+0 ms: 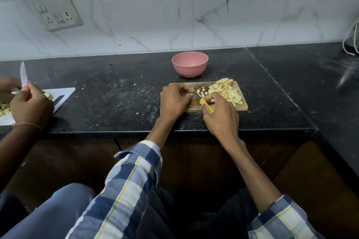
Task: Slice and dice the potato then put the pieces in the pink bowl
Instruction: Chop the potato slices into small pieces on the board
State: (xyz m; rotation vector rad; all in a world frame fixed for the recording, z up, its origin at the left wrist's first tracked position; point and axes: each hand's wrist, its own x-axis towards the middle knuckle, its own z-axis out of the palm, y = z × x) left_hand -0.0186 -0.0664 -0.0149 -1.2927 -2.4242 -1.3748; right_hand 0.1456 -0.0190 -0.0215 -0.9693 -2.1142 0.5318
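Curling round a potato piece [191, 101] to steady it, the left hand [174, 101] lets the right hand [219, 114], gripping the knife [202, 101], dice on the wooden board [242, 105].

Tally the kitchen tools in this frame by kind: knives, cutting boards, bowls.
Knives: 2, yellow-handled knife, red-handled knife
Cutting boards: 2, wooden board, white board
Bowls: 1, pink bowl
Total: 5
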